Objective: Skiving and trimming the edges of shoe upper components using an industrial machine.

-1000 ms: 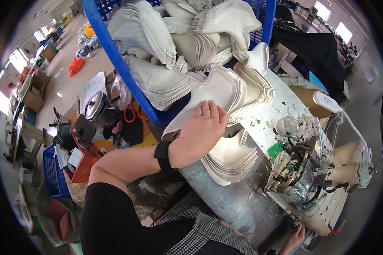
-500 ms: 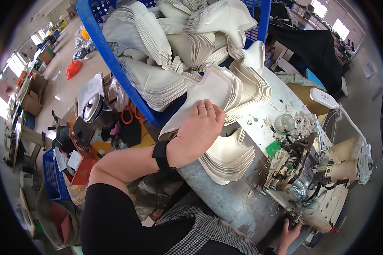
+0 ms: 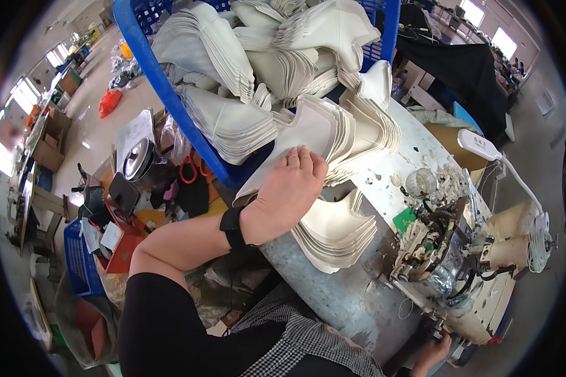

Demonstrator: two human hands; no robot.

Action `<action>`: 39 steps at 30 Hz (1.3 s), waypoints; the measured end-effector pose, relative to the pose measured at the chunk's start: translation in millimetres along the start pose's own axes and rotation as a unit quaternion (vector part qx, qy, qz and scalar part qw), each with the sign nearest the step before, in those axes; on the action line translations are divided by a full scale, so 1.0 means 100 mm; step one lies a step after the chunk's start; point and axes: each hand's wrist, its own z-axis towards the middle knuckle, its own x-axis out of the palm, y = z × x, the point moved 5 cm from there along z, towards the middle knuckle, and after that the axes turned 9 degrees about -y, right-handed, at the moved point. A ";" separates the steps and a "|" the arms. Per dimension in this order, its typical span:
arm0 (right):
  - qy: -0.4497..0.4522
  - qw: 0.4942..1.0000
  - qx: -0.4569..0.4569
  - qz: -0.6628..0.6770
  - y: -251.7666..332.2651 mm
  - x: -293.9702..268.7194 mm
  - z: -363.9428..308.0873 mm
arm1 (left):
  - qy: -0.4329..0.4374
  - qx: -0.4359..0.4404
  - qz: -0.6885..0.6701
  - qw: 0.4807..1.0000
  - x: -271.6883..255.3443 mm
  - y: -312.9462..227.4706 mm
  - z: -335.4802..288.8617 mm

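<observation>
My left hand [image 3: 288,196], with a black band at the wrist, lies over a white curved cut piece [image 3: 271,169] at the basket's near edge. Its fingers are bent and pressed together on the piece; the thumb is hidden. Fanned stacks of similar pieces [image 3: 372,129] lie just beyond. Nearer to me, another curved stack [image 3: 339,242] rests on the metal table. At the lower right, my right hand [image 3: 431,355] is at the lower end of a machine [image 3: 443,270], fingers curled by a small metal part. What they hold, if anything, is hidden.
A blue basket [image 3: 163,94] full of white stacks stands at the back. Scraps [image 3: 446,179] and a clear round cup [image 3: 421,183] litter the table [image 3: 333,301] by the machine. A white lamp [image 3: 479,146] leans over there. Red-handled scissors [image 3: 187,169] and a lidded pot [image 3: 138,160] are at the left.
My left hand has shifted slightly left and toward me, and the top white piece under it has moved a little left. My right hand has moved slightly right and lower, its fingers less visible.
</observation>
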 end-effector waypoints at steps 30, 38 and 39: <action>0.081 0.950 0.160 0.254 -0.07 0.24 -0.12 | 0.013 -0.048 -0.101 0.994 -0.02 0.13 0.02; 0.067 0.899 0.335 0.272 -0.34 0.13 -0.02 | 0.053 -0.129 -0.132 0.981 0.07 0.48 0.03; 0.095 0.883 0.355 0.293 -0.31 0.18 -0.05 | 0.055 -0.132 -0.119 0.982 0.11 0.53 0.05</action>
